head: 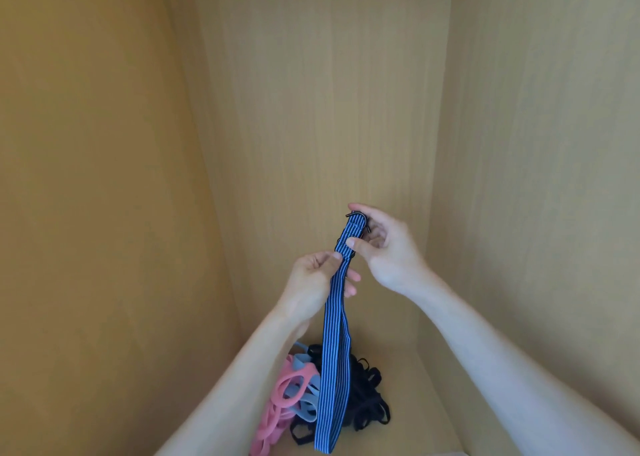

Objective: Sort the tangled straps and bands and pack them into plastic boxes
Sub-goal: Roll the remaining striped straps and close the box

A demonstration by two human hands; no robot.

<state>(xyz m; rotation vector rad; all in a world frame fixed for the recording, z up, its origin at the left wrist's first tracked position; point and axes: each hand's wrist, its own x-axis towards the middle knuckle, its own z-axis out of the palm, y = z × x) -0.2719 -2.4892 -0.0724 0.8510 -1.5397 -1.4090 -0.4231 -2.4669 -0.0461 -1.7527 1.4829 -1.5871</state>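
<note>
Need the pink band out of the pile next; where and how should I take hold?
Grip the pink band by its top open loop, probably from the left: that loop lies exposed on the light blue band, and black straps crowd the right.

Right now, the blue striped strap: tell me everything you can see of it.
The blue striped strap is flat, woven-looking elastic with thin dark lengthwise lines, seemingly doubled in two layers. A black hook caps its top. It hangs nearly upright: the right hand pinches it just under the hook, the left hand a little lower. Its lower part drops in front of the pile of bands; contact there cannot be told.
</note>
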